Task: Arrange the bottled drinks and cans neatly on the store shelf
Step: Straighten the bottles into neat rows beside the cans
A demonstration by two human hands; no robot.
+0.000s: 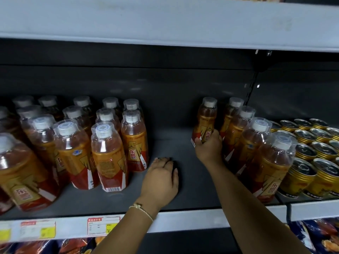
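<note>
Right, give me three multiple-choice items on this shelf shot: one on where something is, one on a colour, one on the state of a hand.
1. Where do the cans stand on the shelf?
A. At the far right, past the bottles
B. In the bare gap in the middle
C. At the far left

2. What colour are the can walls?
A. Blue
B. Gold
C. Green

3. What is the right hand doing?
A. Lying flat on the shelf
B. Gripping a bottle
C. Hanging idle below the shelf

Answers:
1. A: the cans sit right of the right-hand bottle group.
2. B: their sides show gold under silver lids.
3. B: its fingers curl round the lower part of the bottle, while the left hand lies palm down on the bare shelf floor.
</note>
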